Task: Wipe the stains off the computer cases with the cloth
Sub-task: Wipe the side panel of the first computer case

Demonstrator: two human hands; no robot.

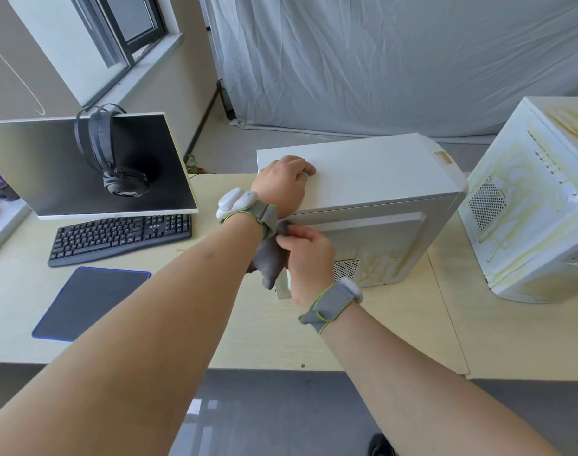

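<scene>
A white computer case (380,179) stands on the desk in the middle of the view, with yellowish stains on the lower part of its near side panel. My left hand (282,182) rests on the left end of its top, fingers curled over the far edge. My right hand (309,258) grips a grey cloth (271,258) and presses it against the left part of the near side panel, just under my left wrist. A second white computer case (531,205) at the right is covered in yellow streaks.
At the left of the pale wooden desk (396,330) stand a monitor (44,166) with black headphones (111,153) hung on it, a black keyboard (119,235) and a dark mouse pad (90,301). A white curtain (380,60) hangs behind. The desk's front edge is near me.
</scene>
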